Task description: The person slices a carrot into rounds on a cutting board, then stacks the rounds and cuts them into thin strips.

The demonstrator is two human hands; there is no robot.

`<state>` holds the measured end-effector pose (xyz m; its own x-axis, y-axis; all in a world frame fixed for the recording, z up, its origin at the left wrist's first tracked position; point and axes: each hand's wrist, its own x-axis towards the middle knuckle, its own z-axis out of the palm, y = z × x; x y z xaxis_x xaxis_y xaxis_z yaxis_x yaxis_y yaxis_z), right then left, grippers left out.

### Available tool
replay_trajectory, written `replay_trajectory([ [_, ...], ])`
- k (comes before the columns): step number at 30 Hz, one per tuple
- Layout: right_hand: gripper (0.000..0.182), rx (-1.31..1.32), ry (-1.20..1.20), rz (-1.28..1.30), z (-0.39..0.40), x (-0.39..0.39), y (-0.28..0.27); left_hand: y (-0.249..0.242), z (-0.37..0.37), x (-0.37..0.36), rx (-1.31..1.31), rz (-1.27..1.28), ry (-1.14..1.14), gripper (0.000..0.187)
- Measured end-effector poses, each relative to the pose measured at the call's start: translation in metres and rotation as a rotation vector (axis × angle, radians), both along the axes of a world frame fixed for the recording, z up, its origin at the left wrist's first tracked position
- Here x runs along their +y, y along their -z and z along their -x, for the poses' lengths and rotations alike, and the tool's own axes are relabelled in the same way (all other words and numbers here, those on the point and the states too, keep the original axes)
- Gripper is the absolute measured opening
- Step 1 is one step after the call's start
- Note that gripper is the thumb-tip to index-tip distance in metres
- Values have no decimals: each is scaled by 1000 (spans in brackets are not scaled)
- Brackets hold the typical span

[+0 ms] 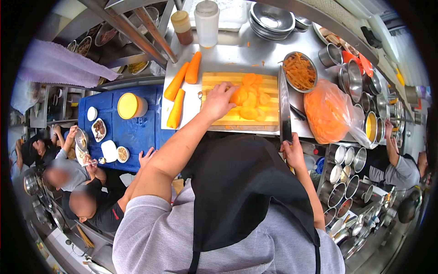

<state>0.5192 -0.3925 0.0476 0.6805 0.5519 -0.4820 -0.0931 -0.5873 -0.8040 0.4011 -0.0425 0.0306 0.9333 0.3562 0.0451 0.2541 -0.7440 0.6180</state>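
Note:
My left hand (219,101) is on the wooden cutting board (215,81), its fingers bent over a piece of carrot (236,97) at the left end of the pile. Thin round carrot slices (252,101) lie spread and overlapping to its right. In my right hand (294,153) is the handle of a large kitchen knife (284,98); its long blade points away from me along the board's right edge, apart from the slices. Whole peeled carrots (177,82) lie on the steel counter left of the board.
Right of the knife are a bowl of carrot peelings (299,72) and a plastic bag of orange pieces (325,112). Squeeze bottles (207,25) and stacked metal bowls (272,19) stand behind. Co-workers (86,201) are at the blue table (155,98) on the left; another person (397,166) is far right.

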Motion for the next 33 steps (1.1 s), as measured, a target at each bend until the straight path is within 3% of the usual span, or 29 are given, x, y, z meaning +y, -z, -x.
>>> replay_trajectory([
  [11,24,-30,23,18,5,-10,7,20,6,-7,-215,39,-6,48],
  [17,25,-43,1,26,4,-7,4,28,13,5,-214,69,121,34],
  [20,25,-32,1,35,3,-6,3,23,21,6,-188,190,62,30],
  [27,26,-13,-5,45,2,-6,5,-7,20,19,-6,291,-10,38],
  [29,26,-10,-9,49,2,-4,4,-20,7,26,161,224,97,42],
  [33,27,-9,-9,52,3,-3,2,-14,-14,34,183,144,211,46],
])
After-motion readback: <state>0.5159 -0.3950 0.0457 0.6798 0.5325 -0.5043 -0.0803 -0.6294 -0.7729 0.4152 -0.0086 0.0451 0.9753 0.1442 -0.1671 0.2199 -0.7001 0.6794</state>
